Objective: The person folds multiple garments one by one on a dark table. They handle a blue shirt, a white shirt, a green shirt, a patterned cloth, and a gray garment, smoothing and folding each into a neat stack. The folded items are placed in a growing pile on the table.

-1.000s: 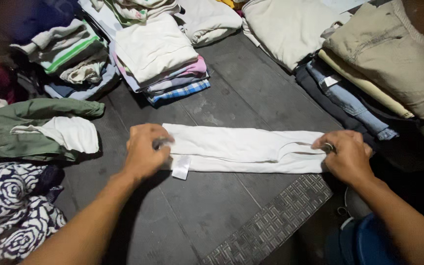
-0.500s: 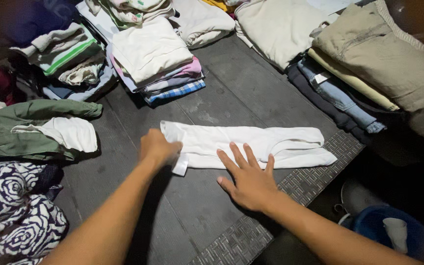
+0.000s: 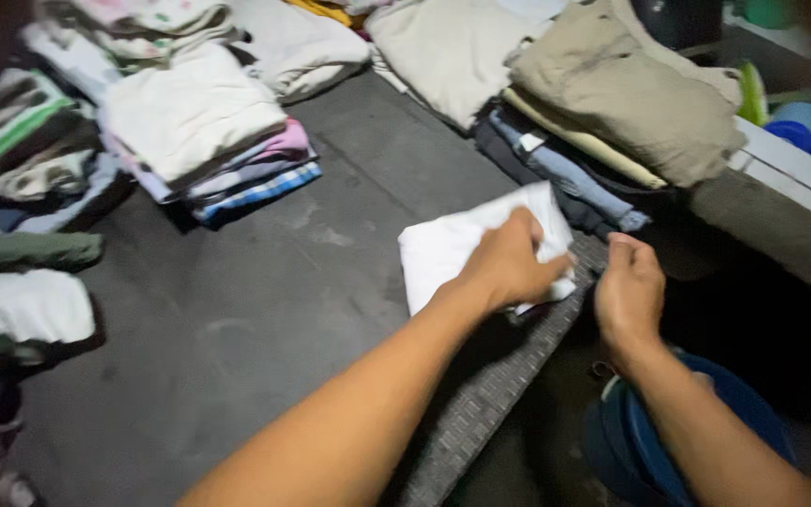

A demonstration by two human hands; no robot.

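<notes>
**Cloth folded short, both hands at its right end**

Folded over since half a second ago, the white cloth (image 3: 462, 246) is now a compact packet, long axis slanting up to the right. Left hand (image 3: 509, 263) presses on it, fingers curled over the right edge. Right hand (image 3: 629, 293) hovers just beside, fingers loosely curled, apparently holding nothing.

small pale tag (image 3: 530, 142) on the jeans in the far right clothes pile, rectangular, whitish, tucked under tan folded garments, no packages, signs or screens in view
</notes>
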